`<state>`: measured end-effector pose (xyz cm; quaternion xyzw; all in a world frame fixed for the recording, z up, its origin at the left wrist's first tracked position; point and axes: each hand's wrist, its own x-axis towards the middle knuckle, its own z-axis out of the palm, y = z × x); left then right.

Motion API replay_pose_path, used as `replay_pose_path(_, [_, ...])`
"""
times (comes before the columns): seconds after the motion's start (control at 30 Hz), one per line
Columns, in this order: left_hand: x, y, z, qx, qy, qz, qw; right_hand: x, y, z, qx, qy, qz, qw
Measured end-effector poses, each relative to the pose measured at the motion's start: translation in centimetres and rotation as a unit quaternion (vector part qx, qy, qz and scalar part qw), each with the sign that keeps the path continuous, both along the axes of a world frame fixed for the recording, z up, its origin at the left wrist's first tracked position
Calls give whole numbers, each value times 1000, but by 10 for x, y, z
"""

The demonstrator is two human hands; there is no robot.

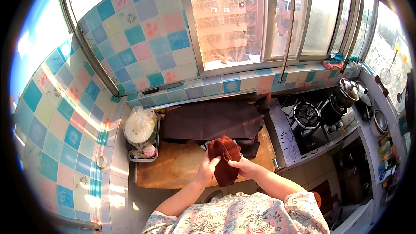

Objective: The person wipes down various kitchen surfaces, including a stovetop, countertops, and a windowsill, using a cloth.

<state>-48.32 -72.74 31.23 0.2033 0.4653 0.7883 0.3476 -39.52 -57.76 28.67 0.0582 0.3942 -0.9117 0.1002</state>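
Both of my hands hold up a reddish-brown cloth, bunched and partly folded, above the front of a wooden table. My left hand grips its left side, thumb on top. On its right side, the thumb and fingers of my right hand pinch the fabric. Behind the cloth, a dark brown garment lies spread across the back of the table. A darker folded part of it hangs toward the right, and a patterned black-and-white strip shows beside the cloth.
A grey tray at the table's left holds a bagged pale vegetable. To the right, a gas stove carries a lidded pot. A tape roll sits on the left tiled ledge. Tiled walls and windows enclose the corner.
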Motion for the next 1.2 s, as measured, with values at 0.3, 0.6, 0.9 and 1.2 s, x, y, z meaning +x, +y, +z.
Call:
replay_pose_path(0.3, [-5,-8,-38,-84,155,25,984,16,-11,24,54,-29,-95,994])
replay_pose_path(0.6, [-4,-44,-16,-169,92,-82,978,10,-37,28,174,-46,-144,973])
replay_pose_path(0.9, [0,-25,-13,-152,109,-209,960,19,-35,44,267,29,-40,962])
replay_pose_path(1.2, [-4,30,-14,-179,73,-144,971,26,32,41,252,51,-36,966])
